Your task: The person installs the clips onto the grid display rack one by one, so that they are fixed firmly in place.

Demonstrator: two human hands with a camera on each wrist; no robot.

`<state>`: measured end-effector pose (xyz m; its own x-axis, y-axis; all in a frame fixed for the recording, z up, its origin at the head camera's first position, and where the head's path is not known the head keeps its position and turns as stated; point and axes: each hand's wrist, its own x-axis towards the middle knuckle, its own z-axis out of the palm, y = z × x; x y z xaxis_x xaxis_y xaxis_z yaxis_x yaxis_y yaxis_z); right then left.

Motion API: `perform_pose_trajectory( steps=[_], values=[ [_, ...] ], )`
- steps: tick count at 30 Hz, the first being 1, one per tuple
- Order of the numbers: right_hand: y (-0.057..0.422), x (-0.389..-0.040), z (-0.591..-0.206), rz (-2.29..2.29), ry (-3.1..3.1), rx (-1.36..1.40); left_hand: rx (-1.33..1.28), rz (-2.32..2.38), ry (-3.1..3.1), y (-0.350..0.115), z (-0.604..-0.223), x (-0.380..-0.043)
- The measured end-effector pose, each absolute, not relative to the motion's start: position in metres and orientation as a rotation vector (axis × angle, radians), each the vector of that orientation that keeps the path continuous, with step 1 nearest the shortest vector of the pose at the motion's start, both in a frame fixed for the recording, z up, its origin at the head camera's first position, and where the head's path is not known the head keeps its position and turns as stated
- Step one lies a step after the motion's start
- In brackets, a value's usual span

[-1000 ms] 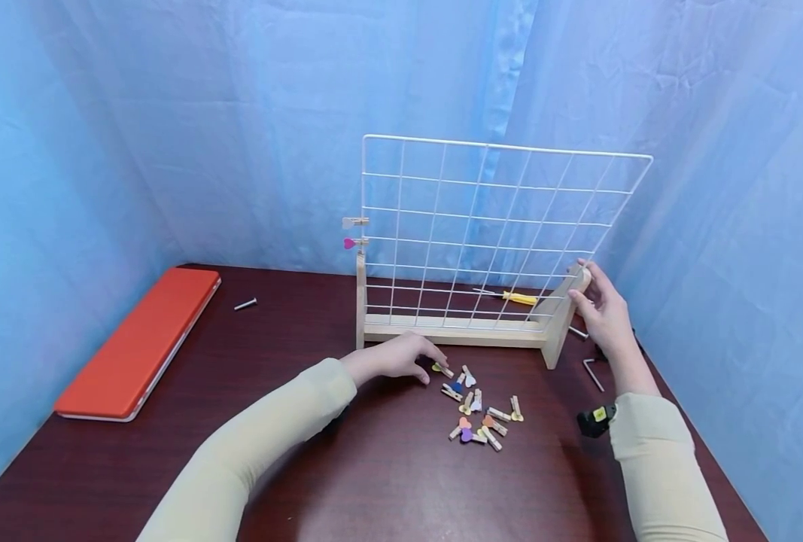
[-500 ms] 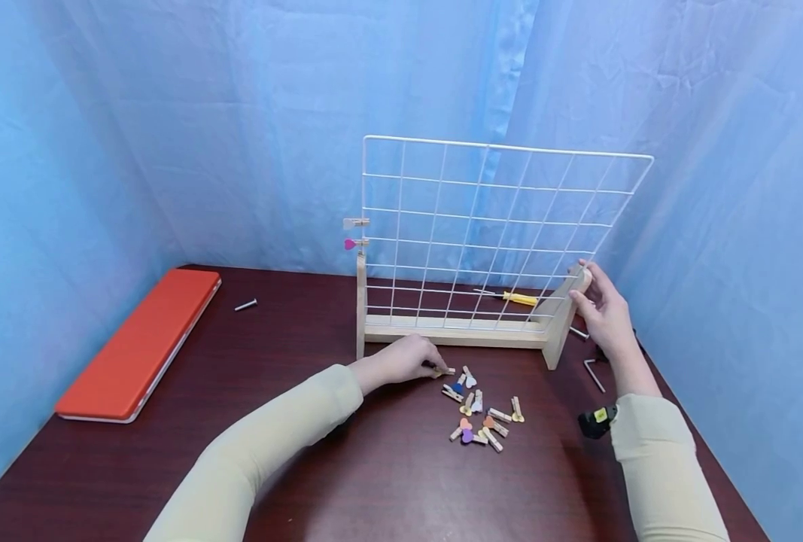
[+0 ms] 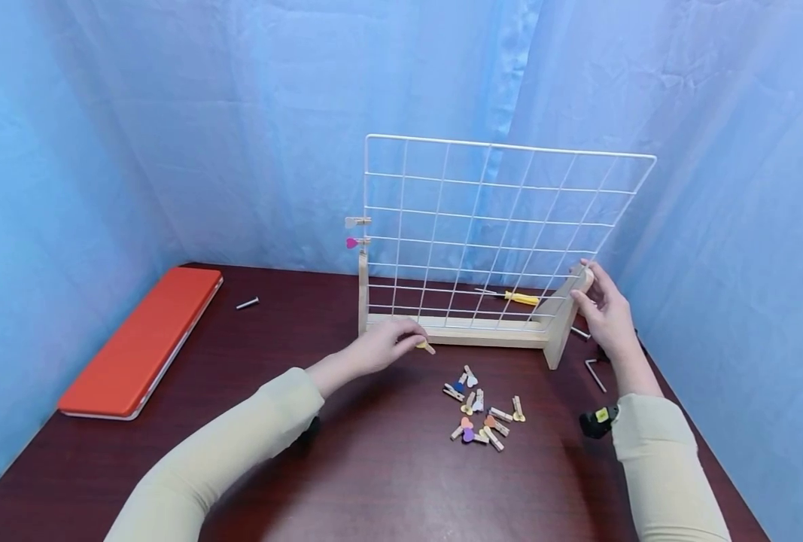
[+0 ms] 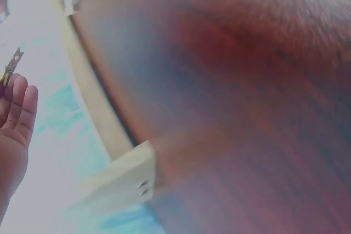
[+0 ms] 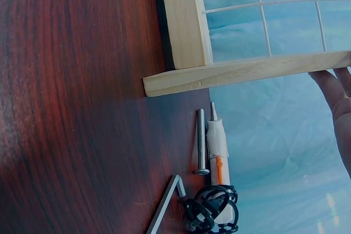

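Observation:
My left hand point(image 3: 381, 346) pinches a small wooden clothespin point(image 3: 428, 348) with a yellow heart, raised in front of the stand's base bar. In the left wrist view that clothespin point(image 4: 14, 63) pokes out past the fingertips. My right hand point(image 3: 606, 312) grips the upper part of the right wooden side piece point(image 3: 558, 331), thumb on the near side. A white wire grid point(image 3: 489, 144) leans back in the wooden stand point(image 3: 482, 339). Two clothespins are clipped to its left edge, one with a pale heart point(image 3: 351, 223) and one with a pink heart point(image 3: 352, 243).
Several heart clothespins point(image 3: 500, 415) lie scattered before the stand. A yellow-handled screwdriver point(image 3: 521, 298) is behind the grid. Right of the stand are a bolt point(image 5: 201, 141), a hex key point(image 5: 166, 204) and a coiled black cable point(image 5: 211, 209). An orange-red case point(image 3: 144, 339) and another bolt point(image 3: 247, 303) lie left.
My left hand has closed on the yellow-heart clothespin, picked it up from the pile's edge and drawn it up and left. My right hand has stayed on the side piece.

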<state>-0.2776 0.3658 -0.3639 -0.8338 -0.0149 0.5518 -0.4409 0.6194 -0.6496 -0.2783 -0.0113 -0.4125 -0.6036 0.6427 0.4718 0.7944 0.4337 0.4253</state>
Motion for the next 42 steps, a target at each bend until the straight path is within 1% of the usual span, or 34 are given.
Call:
perform_pose_trajectory(
  steps=[6, 12, 16, 21, 29, 34, 42],
  values=[
    [0.367, -0.278, -0.365, 1.112, -2.359, 0.336, -1.124, -1.074, -2.337, -0.035, -0.377, -0.275],
    [0.366, -0.278, -0.365, 1.106, -2.372, 0.323, -0.988, -1.087, -2.183, -0.061, -0.334, -0.277],
    [0.365, -0.279, -0.365, 1.111, -2.365, 0.33, -0.9, -1.12, -1.978, -0.078, -0.307, -0.285],
    [0.366, -0.279, -0.365, 1.107, -2.378, 0.302, -0.798, -1.128, -1.774, -0.096, -0.284, -0.306],
    [0.366, -0.279, -0.365, 1.101, -2.369, 0.33, -0.643, -1.076, -1.763, -0.105, -0.269, -0.331],
    [0.363, -0.278, -0.365, 1.095, -2.367, 0.323, -0.644, -1.072, -1.757, -0.104, -0.269, -0.341],
    [0.362, -0.278, -0.365, 1.099, -2.373, 0.322, -0.65, -1.111, -1.726, -0.096, -0.272, -0.343]
  ],
)
